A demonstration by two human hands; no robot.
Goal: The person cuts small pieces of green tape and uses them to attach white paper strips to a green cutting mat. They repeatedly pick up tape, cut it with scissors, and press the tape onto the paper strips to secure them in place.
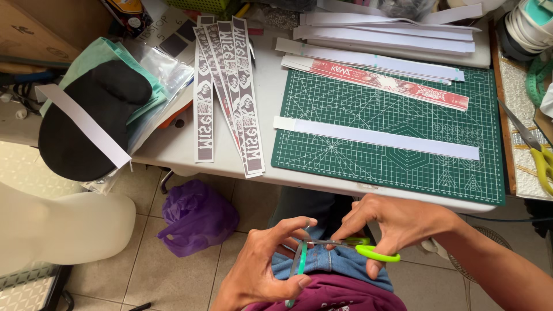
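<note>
While both hands pinch scissors (351,246) and tape (299,262), paper strips (374,138) cover the green mat (391,109) above tiled floor (173,270).

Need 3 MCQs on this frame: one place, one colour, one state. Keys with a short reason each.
1. Where does the plain white strip lie?
A on the green cutting mat
B on the floor
C on the purple bag

2. What colour are the handles of the scissors in the right hand?
A red
B lime green
C black

3. How is the thin green strip held?
A lying on the table
B pinched in the left hand
C taped to the mat

Key: 1 A, it crosses the mat's grid; 2 B, bright green loops show; 3 B, fingers grip it at the blades.
</note>
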